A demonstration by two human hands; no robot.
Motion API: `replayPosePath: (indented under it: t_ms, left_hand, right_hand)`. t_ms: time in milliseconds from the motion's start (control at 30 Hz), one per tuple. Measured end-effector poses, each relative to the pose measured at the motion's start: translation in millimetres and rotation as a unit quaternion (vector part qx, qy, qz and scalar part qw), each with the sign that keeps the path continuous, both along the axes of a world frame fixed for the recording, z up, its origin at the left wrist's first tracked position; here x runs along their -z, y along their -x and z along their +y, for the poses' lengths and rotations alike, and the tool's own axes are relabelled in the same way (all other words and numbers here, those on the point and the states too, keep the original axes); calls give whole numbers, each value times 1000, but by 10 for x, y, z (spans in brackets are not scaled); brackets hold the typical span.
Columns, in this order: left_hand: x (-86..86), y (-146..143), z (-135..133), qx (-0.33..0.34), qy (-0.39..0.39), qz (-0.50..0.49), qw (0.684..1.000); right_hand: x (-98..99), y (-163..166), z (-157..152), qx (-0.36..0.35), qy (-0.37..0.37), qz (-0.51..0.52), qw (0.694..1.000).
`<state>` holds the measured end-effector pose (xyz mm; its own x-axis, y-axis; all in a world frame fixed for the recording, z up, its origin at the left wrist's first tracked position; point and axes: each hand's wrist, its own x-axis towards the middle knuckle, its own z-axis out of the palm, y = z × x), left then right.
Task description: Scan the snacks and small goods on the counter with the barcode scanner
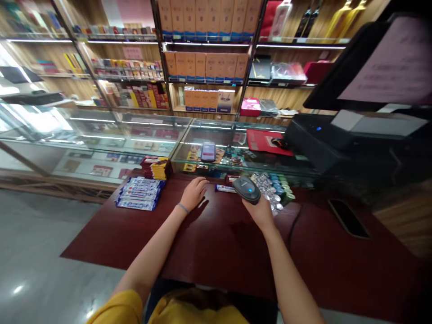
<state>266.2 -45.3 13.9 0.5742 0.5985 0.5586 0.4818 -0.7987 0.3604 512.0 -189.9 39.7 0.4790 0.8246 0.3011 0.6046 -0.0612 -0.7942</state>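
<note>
My right hand (261,211) is wrapped round a dark barcode scanner (246,189) with a small blue light, held above the table. Resting on the dark red tabletop, my left hand (193,193) lies palm down with its fingers loosely stretched and nothing visible in them. Just beyond the scanner is a blue-and-white wrapped bar (224,188), its right end hidden behind the scanner. Rolls or small cans with silvery tops (270,191) stand in rows to its right. Left of my left hand, several blue-and-white wrapped bars (140,193) lie in a neat stack.
Red and yellow packets (155,168) are piled at the table's back left. A small payment device (208,151) stands on the glass display counter (189,130). On the right are a phone (348,218), a cable (293,227) and a large monitor (371,67). Stocked shelves rise behind.
</note>
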Motion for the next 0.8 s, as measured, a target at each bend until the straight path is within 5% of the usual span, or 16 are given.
replayPosePath:
  t_ms: [367, 800]
  left_hand:
    - [283, -932, -97, 80, 25, 26, 996]
    - [337, -887, -65, 61, 31, 44, 997]
  right_hand:
    - [-96, -238, -315, 52, -11, 0, 999]
    - [-44, -237, -333, 64, -27, 15, 997]
